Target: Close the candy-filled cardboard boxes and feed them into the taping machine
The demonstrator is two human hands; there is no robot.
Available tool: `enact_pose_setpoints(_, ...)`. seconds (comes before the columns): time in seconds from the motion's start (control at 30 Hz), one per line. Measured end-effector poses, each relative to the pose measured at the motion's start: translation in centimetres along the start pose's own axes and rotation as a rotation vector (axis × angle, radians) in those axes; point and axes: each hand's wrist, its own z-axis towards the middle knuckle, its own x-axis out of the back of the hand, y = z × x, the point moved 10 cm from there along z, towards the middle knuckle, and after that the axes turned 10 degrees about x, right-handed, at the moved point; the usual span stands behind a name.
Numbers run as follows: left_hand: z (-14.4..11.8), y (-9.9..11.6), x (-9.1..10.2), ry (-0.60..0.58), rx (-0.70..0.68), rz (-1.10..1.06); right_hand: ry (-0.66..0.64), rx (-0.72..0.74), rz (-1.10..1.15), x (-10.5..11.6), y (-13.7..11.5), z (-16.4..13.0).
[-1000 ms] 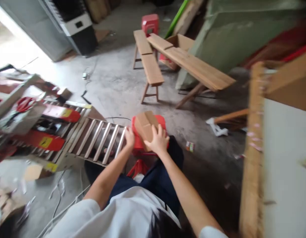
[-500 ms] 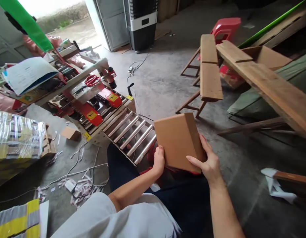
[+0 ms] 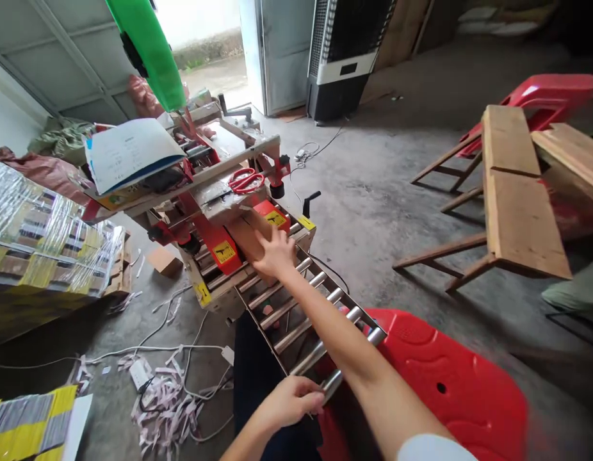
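A brown cardboard box [image 3: 247,242] sits between the two red side guides of a carton-sealing machine [image 3: 224,253], partly under its top frame. My right hand [image 3: 276,255] reaches forward over the roller conveyor, fingers spread against the near end of the box. The hand hides part of that end. Close to my body, my left hand [image 3: 294,400] is by the near end of the metal rollers [image 3: 313,358], its fingers loosely curled with nothing seen in them. Whether it touches the last roller is unclear.
Red scissors [image 3: 246,180] and papers [image 3: 133,153] lie atop the machine. A red plastic stool [image 3: 450,378] stands at the right of the rollers. Farther right is a wooden bench [image 3: 522,192]. Cables and paper strips [image 3: 166,397] litter the floor at left, near a wrapped stack [image 3: 51,243].
The box has gone from between both hands into the machine at the left. My right hand has stretched forward behind it, while my left hand has let go. The view has turned left.
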Motion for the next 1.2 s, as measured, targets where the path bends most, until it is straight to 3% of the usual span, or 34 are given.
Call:
enact_pose_setpoints(0.07,0.8,2.0,0.7,0.078,-0.071,-0.069,0.066,0.04,0.042,-0.3,-1.2,3.5)
enact_pose_setpoints(0.1,1.1,3.1,1.3,0.119,-0.11,-0.112,0.121,0.075,0.076,-0.2,-1.8,3.6)
enact_pose_setpoints(0.13,1.1,4.1,1.8,0.153,-0.149,-0.147,0.179,0.111,0.122,-0.1,-2.3,2.6)
enact_pose_setpoints(0.2,0.9,5.2,2.5,0.192,-0.204,-0.179,0.262,0.131,0.241,-0.3,-1.8,-2.4)
enact_pose_setpoints(0.3,0.2,4.5,2.5,0.196,-0.172,-0.156,0.303,0.005,0.415,-0.9,2.3,-14.0)
enact_pose_setpoints(0.43,-0.5,2.1,0.9,0.194,-0.063,-0.052,0.367,-0.425,0.473,1.5,11.1,-31.9)
enact_pose_setpoints(0.53,2.1,2.4,-2.7,0.09,-0.008,0.109,0.457,-0.794,0.325,5.5,16.5,-46.2)
enact_pose_setpoints(0.63,5.0,4.1,-8.3,-0.006,-0.017,0.271,0.535,-1.067,0.205,8.8,17.7,-58.0)
enact_pose_setpoints(0.7,5.7,5.3,-12.5,-0.067,-0.033,0.388,0.559,-1.136,0.189,10.3,16.8,-62.4)
enact_pose_setpoints(0.8,5.4,6.5,-18.3,-0.167,-0.064,0.57,0.592,-1.154,0.197,14.0,15.2,-65.6)
enact_pose_setpoints(0.87,5.1,6.8,-21.1,-0.208,-0.095,0.656,0.625,-1.169,0.068,19.2,13.6,-68.3)
enact_pose_setpoints(0.93,5.0,6.4,-23.1,-0.24,-0.118,0.714,0.67,-1.249,-0.249,25.9,10.5,-73.1)
enact_pose_setpoints(1.0,5.2,5.4,-24.3,-0.27,-0.133,0.747,0.723,-1.459,-0.675,32.1,4.9,-79.7)
enact_pose_setpoints(1.03,5.4,4.7,-24.7,-0.289,-0.131,0.756,0.731,-1.618,-0.861,34.2,1.5,-83.3)
enact_pose_setpoints(1.1,5.8,2.8,-25.7,-0.346,-0.093,0.775,0.718,-1.965,-1.043,35.6,-4.8,-90.0)
enact_pose_setpoints(1.17,6.1,1.0,-27.3,-0.411,-0.036,0.8,0.626,-2.257,-0.851,34.0,-8.1,-95.7)
enact_pose_setpoints(1.2,6.1,0.3,-28.5,-0.441,-0.017,0.814,0.574,-2.337,-0.693,32.6,-8.8,-97.7)
